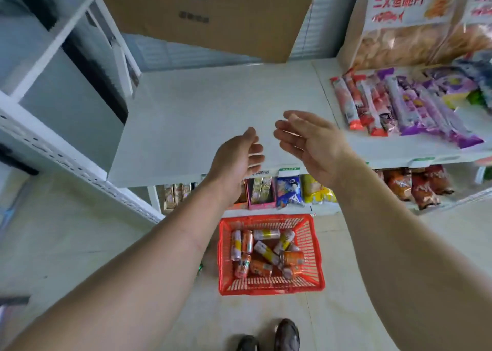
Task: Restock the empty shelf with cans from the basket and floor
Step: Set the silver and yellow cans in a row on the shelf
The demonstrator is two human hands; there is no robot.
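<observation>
Both hands hang over the front of the white shelf (213,116), palms turned toward each other with a small gap between them. The left hand (235,159) is relaxed, fingers loosely bent and holding nothing. The right hand (311,143) is also released, its fingers stretched forward and slightly spread, nothing in it.

The shelf board under the hands is bare; a cardboard box (210,12) stands at its back. To the right on the same level lie long snack packs (386,105) in red and purple wrappers, with big chip bags (415,23) behind them.

On the floor (80,231) just below the shelf edge sits a red basket (314,247). The cans (266,252) lie jumbled inside it, on their sides, orange ones and white-and-yellow ones mixed. A small green thing (200,268) shows on the floor just left of the basket, mostly hidden by the left forearm; I cannot tell what it is.

The lower shelf behind the basket holds more packets (288,191). Two dark shoes (286,334) show at the bottom edge.
</observation>
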